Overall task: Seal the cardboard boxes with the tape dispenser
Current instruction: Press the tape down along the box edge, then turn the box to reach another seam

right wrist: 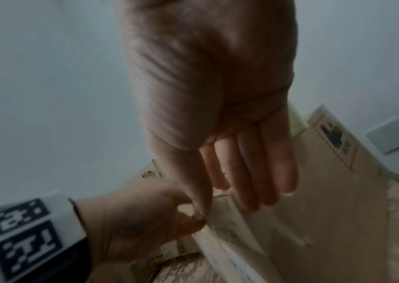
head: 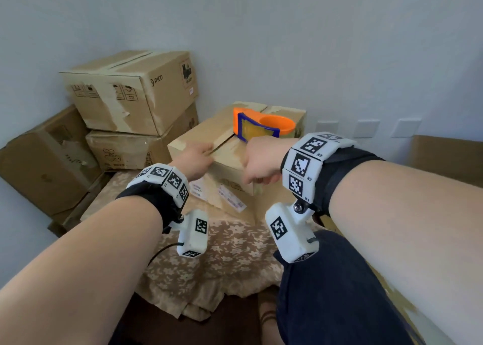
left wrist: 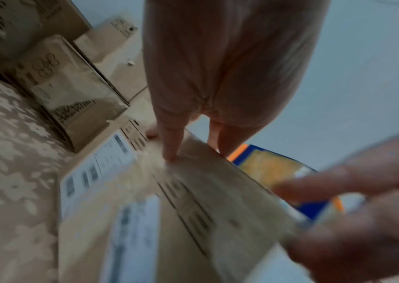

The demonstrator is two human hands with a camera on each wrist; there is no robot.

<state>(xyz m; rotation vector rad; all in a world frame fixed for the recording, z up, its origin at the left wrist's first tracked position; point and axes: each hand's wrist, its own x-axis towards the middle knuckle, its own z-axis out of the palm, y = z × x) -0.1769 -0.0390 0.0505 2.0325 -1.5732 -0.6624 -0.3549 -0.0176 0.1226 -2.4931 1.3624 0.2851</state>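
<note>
Left hand (head: 194, 159) flat on the box (head: 230, 146) top, fingers straight; right hand (head: 261, 161) at the near edge, fingers loose, holding nothing. Dispenser (head: 261, 125) atop the box beyond: likely light, rigid plastic, best gripped by its body.

Matt brown corrugated cardboard on the box (head: 230, 148) up front, its flaps creased and streaked with old glossy tape, with white paper labels (head: 231, 199) stuck on its near side. On top sits the tape dispenser (head: 261, 125), smooth orange and blue plastic with a slight sheen. The stacked boxes (head: 130, 93) behind show scuffed, torn cardboard where the paper skin has peeled, and the tablecloth (head: 222, 261) underneath is soft beige fabric with a pale flower pattern.
</note>
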